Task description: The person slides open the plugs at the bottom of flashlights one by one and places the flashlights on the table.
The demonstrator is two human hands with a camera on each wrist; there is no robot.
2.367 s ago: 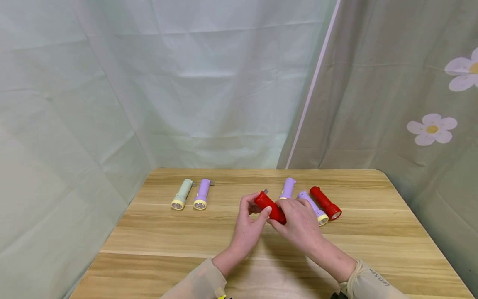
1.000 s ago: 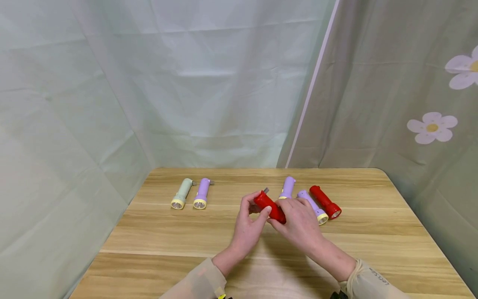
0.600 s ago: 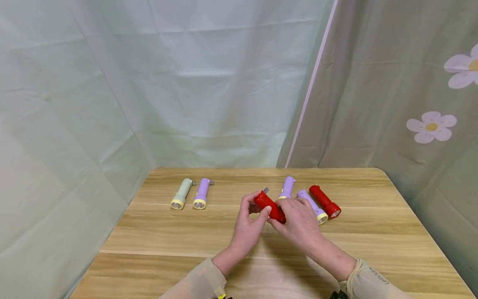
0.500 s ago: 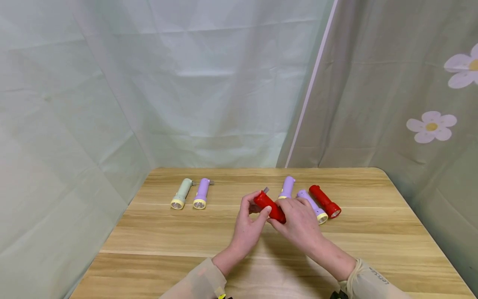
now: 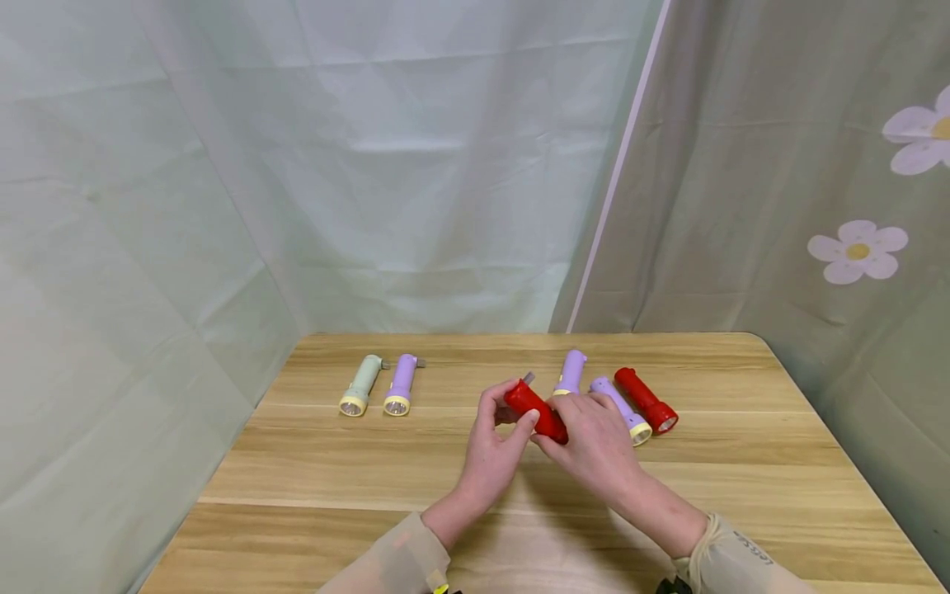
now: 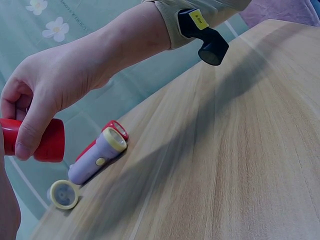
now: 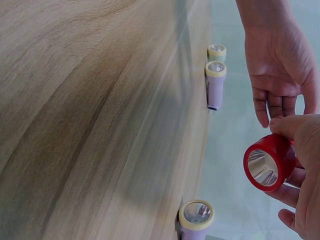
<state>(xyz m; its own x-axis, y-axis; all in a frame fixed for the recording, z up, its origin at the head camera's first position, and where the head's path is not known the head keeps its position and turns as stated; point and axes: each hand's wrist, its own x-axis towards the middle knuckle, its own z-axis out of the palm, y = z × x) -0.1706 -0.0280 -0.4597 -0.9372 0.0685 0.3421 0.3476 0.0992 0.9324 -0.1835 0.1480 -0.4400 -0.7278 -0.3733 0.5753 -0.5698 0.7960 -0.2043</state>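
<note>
Both hands hold a red flashlight [image 5: 536, 414] above the table, its tail pointing up and left with a metal plug [image 5: 529, 378] sticking out. My left hand [image 5: 493, 450] has its thumb and fingers about the tail end. The right hand [image 5: 594, 441] grips the head end and hides much of it in the head view. In the right wrist view, the silvery reflector [image 7: 262, 167] shows in the red head. Just behind the right hand lie a purple flashlight [image 5: 571, 371], a second purple flashlight [image 5: 625, 412] and another red flashlight [image 5: 646, 403].
A pale green flashlight [image 5: 362, 385] and a purple flashlight [image 5: 402, 384] lie side by side at the back left, plugs folded out. The wooden table [image 5: 334, 478] ends at a light curtain [image 5: 445, 206]. The right wrist carries a black camera [image 6: 212, 47].
</note>
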